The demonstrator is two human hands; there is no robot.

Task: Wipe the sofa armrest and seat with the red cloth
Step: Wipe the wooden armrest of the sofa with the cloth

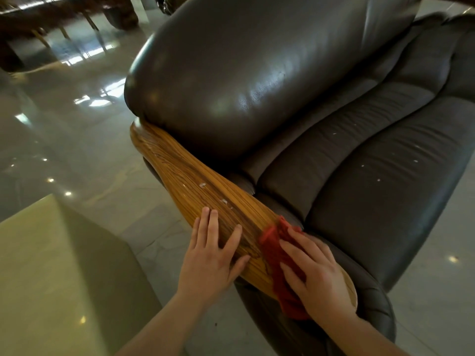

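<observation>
A dark brown leather sofa fills the right half of the view, its seat (pixel 365 176) dotted with small white specks. Its wooden armrest (pixel 180 173) runs from the middle down toward me and carries a few white specks near its centre. My left hand (pixel 213 255) lies flat and open on the near part of the armrest. Beside it, my right hand (pixel 313 273) presses the red cloth (pixel 272 250) onto the armrest's near end, fingers spread over the cloth. Part of the cloth hangs over the armrest's front edge below my palm.
A pale green table top (pixel 51 265) stands at the lower left, close to the armrest. Glossy tiled floor (pixel 77 140) spreads to the left. Dark wooden furniture (pixel 64 14) stands at the far top left. The padded sofa back (pixel 244 73) rises above the armrest.
</observation>
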